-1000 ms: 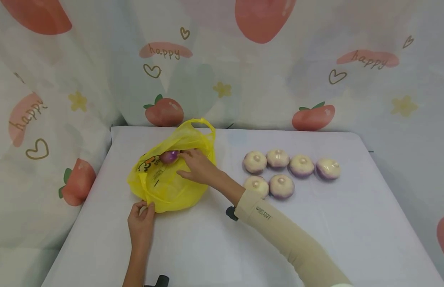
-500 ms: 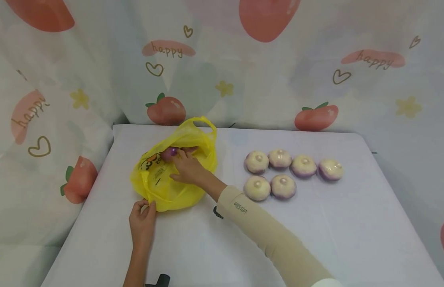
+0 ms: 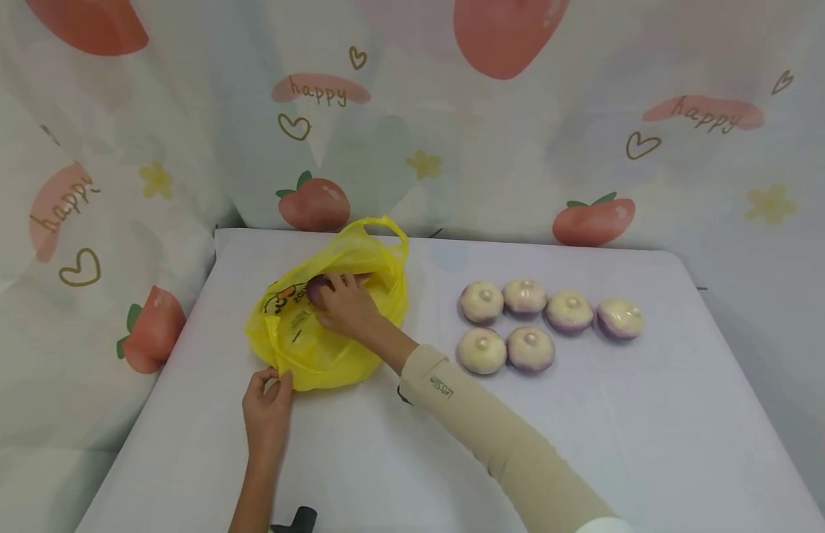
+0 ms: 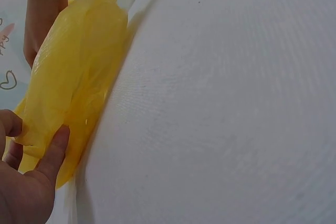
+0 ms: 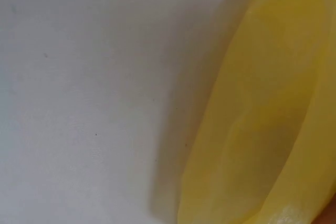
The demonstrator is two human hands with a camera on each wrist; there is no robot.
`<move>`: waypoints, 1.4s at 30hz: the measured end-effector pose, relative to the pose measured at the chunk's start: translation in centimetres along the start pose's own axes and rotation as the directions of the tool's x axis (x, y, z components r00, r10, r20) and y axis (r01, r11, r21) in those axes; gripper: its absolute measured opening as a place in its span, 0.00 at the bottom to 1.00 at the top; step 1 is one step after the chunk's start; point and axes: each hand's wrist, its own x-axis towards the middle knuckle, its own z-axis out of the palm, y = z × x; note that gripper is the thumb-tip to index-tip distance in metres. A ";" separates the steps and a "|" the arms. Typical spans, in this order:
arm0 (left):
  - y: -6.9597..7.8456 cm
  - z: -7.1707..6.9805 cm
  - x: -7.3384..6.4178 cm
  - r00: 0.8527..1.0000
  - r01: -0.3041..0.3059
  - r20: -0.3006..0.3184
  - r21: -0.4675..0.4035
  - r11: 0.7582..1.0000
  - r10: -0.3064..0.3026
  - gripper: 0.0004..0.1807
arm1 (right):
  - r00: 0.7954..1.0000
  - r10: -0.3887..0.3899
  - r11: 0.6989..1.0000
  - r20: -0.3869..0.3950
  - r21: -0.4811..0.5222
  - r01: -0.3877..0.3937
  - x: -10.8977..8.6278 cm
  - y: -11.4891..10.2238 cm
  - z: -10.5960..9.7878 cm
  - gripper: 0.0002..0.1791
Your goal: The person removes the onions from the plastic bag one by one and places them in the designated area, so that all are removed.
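A yellow plastic bag lies with its mouth spread on the table at left. My left hand pinches the bag's near edge; the left wrist view shows its thumb and fingers on the thin plastic. Reaching into the mouth from the right, my right hand curls its fingers over a shiny purple, onion-like vegetable, which the hand partly covers. More purple shows just behind the fingers. In the right wrist view the yellow bag fills the right side, and that hand is almost wholly out of sight.
Several cream-topped, purple-sided onion-like vegetables sit in two rows on the white table, right of the bag. A printed fabric backdrop rises behind the table and at its left. A black object shows beside the left forearm.
My right hand has moved left and deeper into the bag, and its fingers now curl over the purple vegetable. The left hand keeps its pinch on the bag's edge.
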 end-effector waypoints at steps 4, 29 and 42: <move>1.5 0.1 -0.7 1.000 -0.008 0.002 0.003 1.000 0.008 0.10 | 1.000 0.010 1.000 0.016 -0.020 -0.010 0.1 -0.2 0.1 0.30; -1.1 -0.1 0.4 1.000 -0.014 -0.024 0.019 1.000 0.014 0.14 | 1.000 0.019 0.999 0.019 0.050 -0.020 -0.3 0.0 0.5 0.32; -1.2 -0.1 0.4 1.000 -0.006 -0.009 0.023 1.000 0.006 0.14 | 0.995 0.069 0.947 0.070 0.309 -0.087 -0.9 0.6 0.4 0.41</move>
